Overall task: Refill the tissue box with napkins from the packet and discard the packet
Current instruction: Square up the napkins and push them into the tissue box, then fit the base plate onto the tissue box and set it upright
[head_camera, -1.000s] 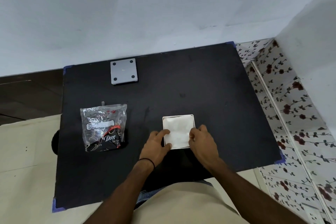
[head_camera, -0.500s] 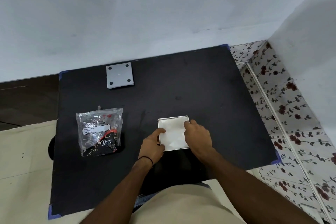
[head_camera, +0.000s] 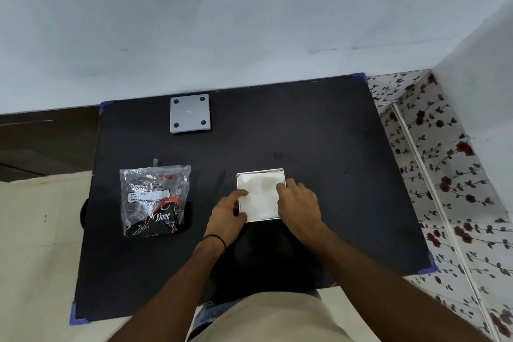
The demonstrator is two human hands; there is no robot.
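on the table: black table (head_camera: 319, 133) with blue tape at its corners, set against a pale wall
tissue box: white square tissue box (head_camera: 260, 171), open on top, near the middle of the table, towards the person
napkins: white napkins (head_camera: 259, 197) fill the box up to about its rim
left hand: left hand (head_camera: 228, 214) rests on the box's left edge, fingers loosely curled, thumb tip over the napkins; grips nothing that shows; a dark band circles the wrist
right hand: right hand (head_camera: 299, 203) lies on the box's right side, fingers bent down onto the napkins, palm covering the near right corner
packet: clear plastic packet (head_camera: 155, 200) printed "dove" lies flat, well left of the box, untouched; whether anything is inside it cannot be told
lid: grey square plate (head_camera: 190, 114) with four dark dots at its corners, near the table's far edge, apart from everything else
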